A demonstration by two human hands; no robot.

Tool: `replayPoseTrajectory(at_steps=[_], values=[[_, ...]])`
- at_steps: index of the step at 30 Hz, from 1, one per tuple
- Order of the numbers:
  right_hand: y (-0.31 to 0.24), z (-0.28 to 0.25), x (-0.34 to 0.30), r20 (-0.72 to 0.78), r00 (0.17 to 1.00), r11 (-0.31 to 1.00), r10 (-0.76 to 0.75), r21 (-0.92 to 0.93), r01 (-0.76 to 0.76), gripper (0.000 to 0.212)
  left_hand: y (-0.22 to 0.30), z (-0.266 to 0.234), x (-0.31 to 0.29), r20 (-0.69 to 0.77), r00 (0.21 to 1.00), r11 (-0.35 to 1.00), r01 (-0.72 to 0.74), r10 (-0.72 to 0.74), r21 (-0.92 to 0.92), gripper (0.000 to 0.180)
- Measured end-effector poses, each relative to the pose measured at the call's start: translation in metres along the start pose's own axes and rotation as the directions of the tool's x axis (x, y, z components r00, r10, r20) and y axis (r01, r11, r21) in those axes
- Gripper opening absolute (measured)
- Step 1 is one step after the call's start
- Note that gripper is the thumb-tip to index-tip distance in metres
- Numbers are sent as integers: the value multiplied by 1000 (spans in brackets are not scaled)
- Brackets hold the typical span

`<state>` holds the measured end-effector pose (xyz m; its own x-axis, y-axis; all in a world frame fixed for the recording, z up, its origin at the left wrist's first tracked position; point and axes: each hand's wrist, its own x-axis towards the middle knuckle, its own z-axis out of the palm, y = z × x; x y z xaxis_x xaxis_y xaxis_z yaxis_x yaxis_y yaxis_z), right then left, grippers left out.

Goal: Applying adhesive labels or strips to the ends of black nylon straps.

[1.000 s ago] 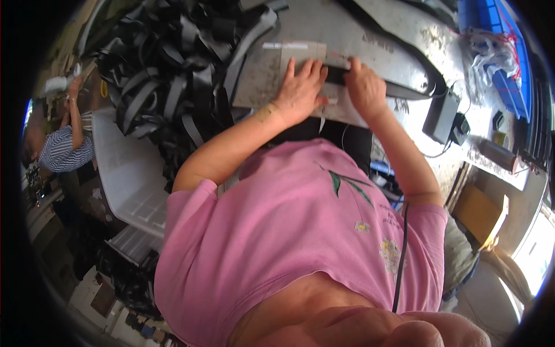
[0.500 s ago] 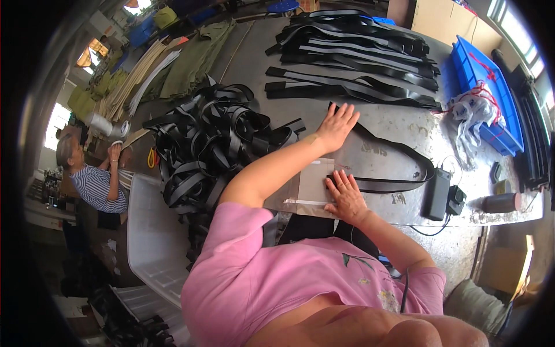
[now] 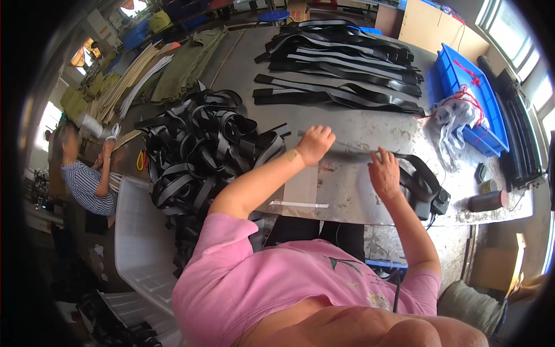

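Note:
A dark strap (image 3: 351, 148), smeared by motion, stretches between my two hands just above the metal table. My left hand (image 3: 316, 144) is closed on its left end, with the fingers curled. Farther along, my right hand (image 3: 384, 172) pinches the strap between thumb and fingers. Past the right hand, the rest of the strap loops to the right and back over a black device on the table. Below my left hand lies a flat brown board (image 3: 300, 186) with a white strip across its near end. Left of that hand sits a tangled heap of black-and-grey straps (image 3: 199, 144).
Straps laid straight (image 3: 341, 95) lie in rows across the table's far side. On the right are a blue crate (image 3: 471, 98), a bundle of white cords (image 3: 459, 115), a black plug (image 3: 440, 202) and a dark cylinder (image 3: 487, 201). A co-worker (image 3: 87, 185) sits left, beyond a white bin (image 3: 144, 231).
My hands, flat on the table before, have closed on the strap. The right hand moved right and away from me; the left moved slightly left and nearer. The strap's loop has shifted over the black device.

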<state>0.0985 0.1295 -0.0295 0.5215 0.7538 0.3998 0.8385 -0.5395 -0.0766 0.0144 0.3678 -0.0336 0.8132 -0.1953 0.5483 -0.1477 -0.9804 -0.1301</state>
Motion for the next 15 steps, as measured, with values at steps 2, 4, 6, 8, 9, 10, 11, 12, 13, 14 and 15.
replayPoseTrajectory(at_steps=[2, 4, 6, 8, 9, 10, 11, 12, 13, 14, 15], values=[[-31, -13, 11, -34, 998, 979, -56, 195, 62, 43, 17, -6, -23, 9, 1000, 1000, 7, -7, -31, 5], [-55, -7, 14, 35, 981, 968, -192, 174, 183, 52, 33, -12, -44, 15, 1000, 998, 15, -15, -61, 4], [-65, 14, 1, 272, 948, 979, -168, 159, 128, 56, 46, -18, -64, 119, 989, 987, 103, -88, -126, 11], [-81, 20, -21, 337, 922, 977, -190, 155, 144, 58, 59, -23, -88, 161, 972, 969, 193, -168, -153, 16], [-86, 22, -29, 398, 894, 976, -206, 151, 158, 60, 63, -25, -98, 204, 949, 945, 278, -241, -175, 22], [-89, 19, -36, 434, 877, 975, -208, 160, 152, 60, 70, -37, -102, 312, 912, 915, 341, -266, -217, 40], [-93, 18, -39, 425, 881, 978, -208, 115, 176, 62, 76, -42, -111, 310, 907, 909, 359, -285, -214, 46], [-98, 17, -44, 428, 879, 977, -211, 78, 196, 64, 83, -46, -121, 322, 896, 897, 385, -306, -216, 52], [-97, 20, -50, 411, 887, 977, -213, 92, 192, 63, 89, -52, -126, 345, 879, 876, 421, -329, -237, 56], [-92, 27, -55, 394, 893, 976, -218, 111, 189, 63, 92, -55, -130, 371, 858, 851, 462, -356, -252, 60], [-89, 28, -61, 387, 895, 975, -220, 123, 186, 63, 94, -59, -132, 404, 844, 846, 472, -352, -248, 61]])
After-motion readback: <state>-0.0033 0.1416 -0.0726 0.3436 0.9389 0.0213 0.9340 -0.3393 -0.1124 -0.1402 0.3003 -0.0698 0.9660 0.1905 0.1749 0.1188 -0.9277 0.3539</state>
